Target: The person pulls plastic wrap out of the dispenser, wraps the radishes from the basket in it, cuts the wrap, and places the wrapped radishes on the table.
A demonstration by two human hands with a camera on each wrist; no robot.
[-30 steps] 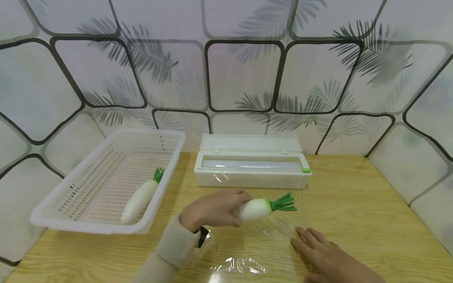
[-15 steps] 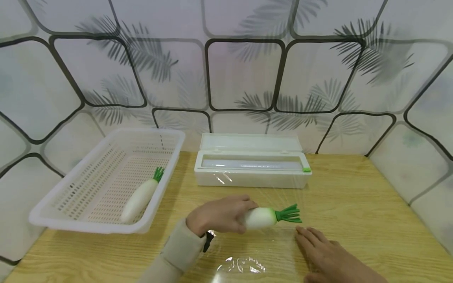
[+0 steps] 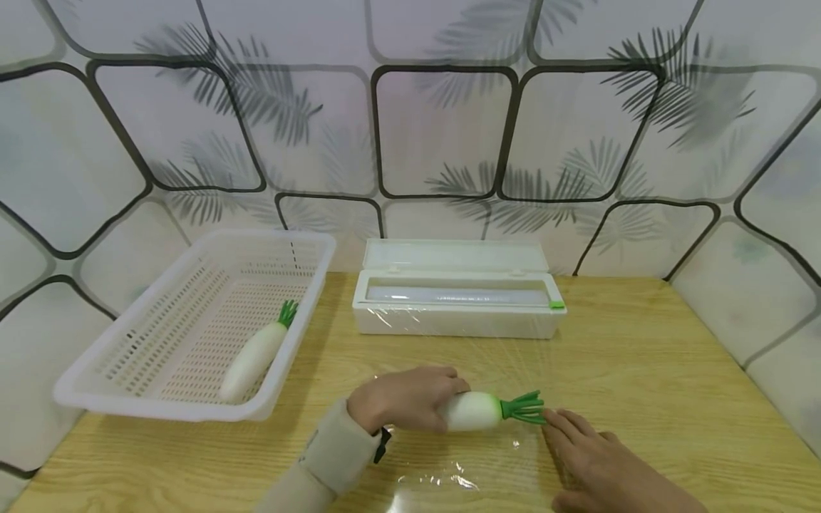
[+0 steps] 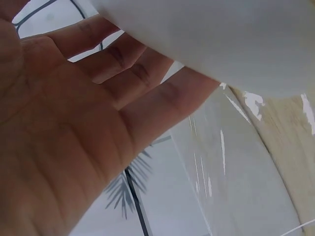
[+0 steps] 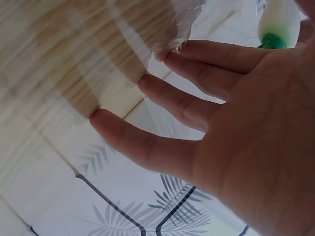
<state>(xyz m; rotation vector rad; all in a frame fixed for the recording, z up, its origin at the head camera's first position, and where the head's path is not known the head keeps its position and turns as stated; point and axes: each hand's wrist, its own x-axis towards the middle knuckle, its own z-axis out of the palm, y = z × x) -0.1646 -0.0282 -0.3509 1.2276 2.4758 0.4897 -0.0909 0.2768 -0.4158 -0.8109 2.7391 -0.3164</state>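
Note:
My left hand (image 3: pixel 407 400) grips the body of a white radish (image 3: pixel 473 412), whose green leaf stalks point right. In the left wrist view the radish (image 4: pixel 221 44) fills the top, with the fingers (image 4: pixel 170 93) against it. It lies low over a sheet of clear cling film (image 3: pixel 452 479) spread on the table. My right hand (image 3: pixel 593 459) rests at the film's right edge, close to the leaf tips. In the right wrist view its extended fingers (image 5: pixel 147 147) touch film and table. The radish's lower end is hidden by my left hand.
A white cling film dispenser box (image 3: pixel 455 324) stands behind with its lid up; the film runs forward from its roll. A white plastic basket (image 3: pixel 173 409) at left holds another radish (image 3: pixel 253 362). Patterned walls enclose the wooden table (image 3: pixel 667 370) at the back and sides.
My left hand has brought the radish toward me and slightly right, lower onto the film. The leaf tips are now near my right fingertips. The right hand has barely moved.

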